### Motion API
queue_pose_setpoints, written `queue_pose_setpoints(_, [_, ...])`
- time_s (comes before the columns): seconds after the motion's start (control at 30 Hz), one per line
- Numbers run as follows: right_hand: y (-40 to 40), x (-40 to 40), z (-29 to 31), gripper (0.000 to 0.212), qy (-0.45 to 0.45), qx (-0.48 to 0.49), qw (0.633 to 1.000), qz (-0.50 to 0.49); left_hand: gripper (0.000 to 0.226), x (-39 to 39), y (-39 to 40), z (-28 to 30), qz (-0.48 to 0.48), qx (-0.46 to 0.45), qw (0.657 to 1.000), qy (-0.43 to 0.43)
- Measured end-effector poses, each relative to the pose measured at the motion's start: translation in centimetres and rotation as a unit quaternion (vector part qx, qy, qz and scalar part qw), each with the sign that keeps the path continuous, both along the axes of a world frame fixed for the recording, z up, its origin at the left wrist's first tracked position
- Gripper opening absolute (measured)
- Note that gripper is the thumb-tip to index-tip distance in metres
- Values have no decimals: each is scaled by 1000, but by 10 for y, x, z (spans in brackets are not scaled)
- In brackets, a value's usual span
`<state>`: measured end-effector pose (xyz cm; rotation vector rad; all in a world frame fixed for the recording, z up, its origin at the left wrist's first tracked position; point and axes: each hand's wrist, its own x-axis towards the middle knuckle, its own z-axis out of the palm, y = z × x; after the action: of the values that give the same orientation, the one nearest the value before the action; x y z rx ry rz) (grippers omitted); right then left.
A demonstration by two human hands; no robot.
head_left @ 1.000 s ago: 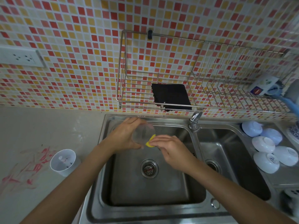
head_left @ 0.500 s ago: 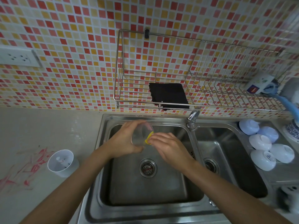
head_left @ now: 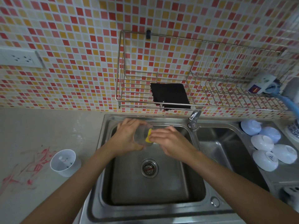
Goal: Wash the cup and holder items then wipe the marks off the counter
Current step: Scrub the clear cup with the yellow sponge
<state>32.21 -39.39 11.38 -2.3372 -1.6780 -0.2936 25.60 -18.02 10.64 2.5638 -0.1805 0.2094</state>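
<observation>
The fingers (head_left: 129,126) of the left hand (head_left: 127,138) curl round a clear cup (head_left: 142,135) and hold it over the left basin of the sink (head_left: 150,183), while the fingers of the right hand (head_left: 171,143) pinch a yellow sponge (head_left: 148,135) against the cup's mouth. The mosaic tile wall (head_left: 72,46) fills the upper half. Below it the grey table (head_left: 32,126) carries red marks (head_left: 24,172) at its left edge. The double steel sink sits to the right of them, with the tap (head_left: 195,118) between its basins. A wire rack (head_left: 194,75) hangs on the wall and holds a black cloth (head_left: 169,96). Upturned white bowls (head_left: 265,143) cluster on the drainer at the right. A white holder (head_left: 64,162) stands upright on the table just beside the marks, well apart from the cup.
</observation>
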Motion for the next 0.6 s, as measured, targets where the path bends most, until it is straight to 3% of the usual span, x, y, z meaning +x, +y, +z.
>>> queue_pose_setpoints(0.07, [-5, -2, 0, 39, 1, 33, 999, -22, 88, 4, 1, 3, -10, -12, 1000, -1])
queue_pose_setpoints(0.2, [1, -18, -10, 34, 161, 83, 982, -47, 85, 7, 0, 4, -41, -4, 999, 0])
queue_pose_setpoints(0.37, [-7, -4, -1, 42, 1, 27, 999, -32, 87, 7, -6, 10, -58, -15, 998, -1])
queue_pose_setpoints(0.43, [-7, -5, -1, 43, 7, 27, 999, -45, 88, 9, -3, 15, -53, -14, 998, 10])
queue_pose_setpoints(0.6, [-1, -20, -11, 32, 269, 100, 954, -85, 87, 7, 0, 5, -55, 13, 998, 27])
